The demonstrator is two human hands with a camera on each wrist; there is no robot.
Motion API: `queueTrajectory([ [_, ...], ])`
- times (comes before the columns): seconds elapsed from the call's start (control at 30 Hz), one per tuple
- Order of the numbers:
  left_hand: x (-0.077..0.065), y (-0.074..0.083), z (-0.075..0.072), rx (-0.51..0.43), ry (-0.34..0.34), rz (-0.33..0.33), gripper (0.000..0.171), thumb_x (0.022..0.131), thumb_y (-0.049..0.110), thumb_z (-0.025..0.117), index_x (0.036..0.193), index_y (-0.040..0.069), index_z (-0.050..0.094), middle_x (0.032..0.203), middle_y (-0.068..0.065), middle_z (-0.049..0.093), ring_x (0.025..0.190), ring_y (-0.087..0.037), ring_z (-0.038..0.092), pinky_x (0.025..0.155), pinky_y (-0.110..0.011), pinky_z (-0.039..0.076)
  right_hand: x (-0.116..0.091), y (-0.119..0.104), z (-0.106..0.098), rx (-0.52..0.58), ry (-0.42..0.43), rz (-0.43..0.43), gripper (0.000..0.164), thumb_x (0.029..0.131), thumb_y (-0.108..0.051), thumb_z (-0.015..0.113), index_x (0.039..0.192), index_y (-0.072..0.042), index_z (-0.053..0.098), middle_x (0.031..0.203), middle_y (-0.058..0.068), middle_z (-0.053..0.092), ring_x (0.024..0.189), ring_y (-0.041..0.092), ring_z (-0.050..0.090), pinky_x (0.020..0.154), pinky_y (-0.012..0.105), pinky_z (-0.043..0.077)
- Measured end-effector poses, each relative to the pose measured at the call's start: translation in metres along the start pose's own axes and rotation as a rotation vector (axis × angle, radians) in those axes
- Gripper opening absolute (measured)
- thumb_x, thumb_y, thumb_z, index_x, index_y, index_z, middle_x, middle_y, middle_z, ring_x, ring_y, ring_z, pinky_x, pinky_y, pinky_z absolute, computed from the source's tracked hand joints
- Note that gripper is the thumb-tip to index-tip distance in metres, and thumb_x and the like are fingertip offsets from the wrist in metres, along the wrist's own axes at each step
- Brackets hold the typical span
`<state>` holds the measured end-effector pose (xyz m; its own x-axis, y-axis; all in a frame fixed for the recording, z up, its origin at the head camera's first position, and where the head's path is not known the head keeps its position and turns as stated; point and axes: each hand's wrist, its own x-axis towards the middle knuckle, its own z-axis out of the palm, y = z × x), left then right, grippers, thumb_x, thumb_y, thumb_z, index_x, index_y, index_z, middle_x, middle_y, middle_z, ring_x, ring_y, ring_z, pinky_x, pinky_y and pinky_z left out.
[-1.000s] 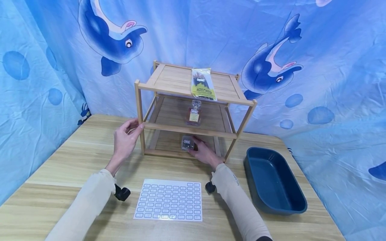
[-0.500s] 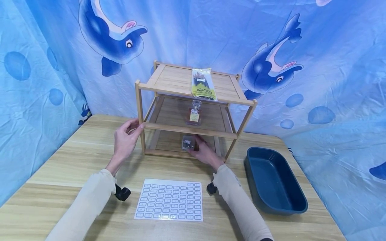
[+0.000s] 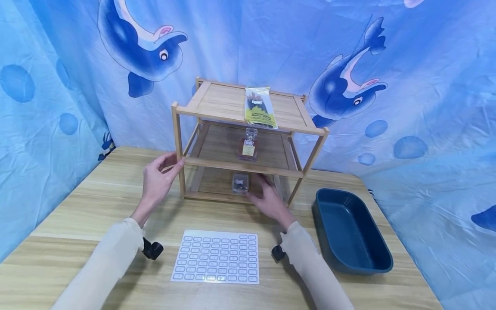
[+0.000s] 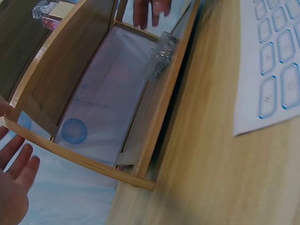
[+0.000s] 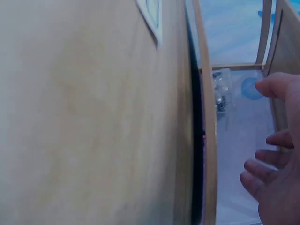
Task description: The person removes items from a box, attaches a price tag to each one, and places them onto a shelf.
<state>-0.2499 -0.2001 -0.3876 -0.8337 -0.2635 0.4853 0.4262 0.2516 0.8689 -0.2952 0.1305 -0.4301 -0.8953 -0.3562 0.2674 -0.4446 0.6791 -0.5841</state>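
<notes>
A small clear plastic box (image 3: pixel 240 184) with dark contents and a white label stands near the front of the bottom tier of a wooden shelf rack (image 3: pixel 244 165). My right hand (image 3: pixel 267 200) is just right of it, fingers spread; the right wrist view shows a gap between the fingers and the box (image 5: pixel 222 93). My left hand (image 3: pixel 158 176) pinches the rack's front left post between thumb and index finger, and its other fingers are loose in the left wrist view. A perfume bottle (image 3: pixel 248 146) stands on the middle tier. A yellow and black packet (image 3: pixel 259 108) lies on top.
A sheet of numbered labels (image 3: pixel 216 257) lies on the wooden table before the rack. To the right stands a deep dark teal basin (image 3: pixel 322 228). A blue curtain (image 3: pixel 252 43) with dolphins hangs behind.
My right hand has let go of the clear box and drawn back to the right. The box stays on the bottom tier. My left hand keeps its place at the post.
</notes>
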Motion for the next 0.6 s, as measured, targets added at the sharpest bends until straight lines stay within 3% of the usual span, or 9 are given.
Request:
queueTrajectory([
  [0.1, -0.004, -0.002, -0.003, 0.054, -0.019, -0.009, 0.05, 0.098, 0.021, 0.074, 0.14, -0.002, 0.059, 0.128, -0.021, 0.066, 0.108, -0.007, 0.063, 0.097, -0.019, 0.052, -0.008, -0.004, -0.005, 0.01, 0.02, 0.043, 0.083, 0.097, -0.044, 0.069, 0.162, -0.011, 0.031, 0.165, 0.02, 0.029, 0.144, 0.044, 0.037, 0.114, 0.061, 0.037],
  [0.27, -0.015, -0.006, -0.01, 0.168, -0.067, -0.014, 0.06, 0.098, 0.031, 0.074, 0.145, 0.0, 0.054, 0.137, -0.02, 0.062, 0.126, -0.031, 0.058, 0.111, -0.047, 0.046, -0.024, -0.009, -0.012, 0.022, 0.032, 0.065, 0.082, 0.098, -0.043, 0.069, 0.16, -0.003, 0.033, 0.164, 0.021, 0.03, 0.146, 0.043, 0.034, 0.116, 0.06, 0.035],
  [0.47, -0.029, -0.007, -0.026, 0.34, -0.124, -0.041, 0.078, 0.097, 0.048, 0.07, 0.157, 0.008, 0.041, 0.155, -0.023, 0.045, 0.141, -0.046, 0.04, 0.113, -0.069, 0.03, -0.053, -0.011, -0.023, -0.107, 0.056, 0.035, 0.087, 0.095, -0.048, 0.07, 0.156, 0.004, 0.036, 0.162, 0.027, 0.03, 0.147, 0.046, 0.03, 0.116, 0.064, 0.033],
  [0.6, -0.038, -0.005, -0.038, 0.45, -0.168, -0.005, 0.08, 0.099, 0.05, 0.065, 0.161, 0.011, 0.034, 0.161, -0.025, 0.034, 0.145, -0.051, 0.031, 0.112, -0.076, 0.023, -0.072, -0.012, -0.031, -0.198, 0.095, -0.022, 0.089, 0.094, -0.052, 0.07, 0.154, 0.005, 0.038, 0.16, 0.031, 0.029, 0.147, 0.05, 0.027, 0.114, 0.068, 0.033],
])
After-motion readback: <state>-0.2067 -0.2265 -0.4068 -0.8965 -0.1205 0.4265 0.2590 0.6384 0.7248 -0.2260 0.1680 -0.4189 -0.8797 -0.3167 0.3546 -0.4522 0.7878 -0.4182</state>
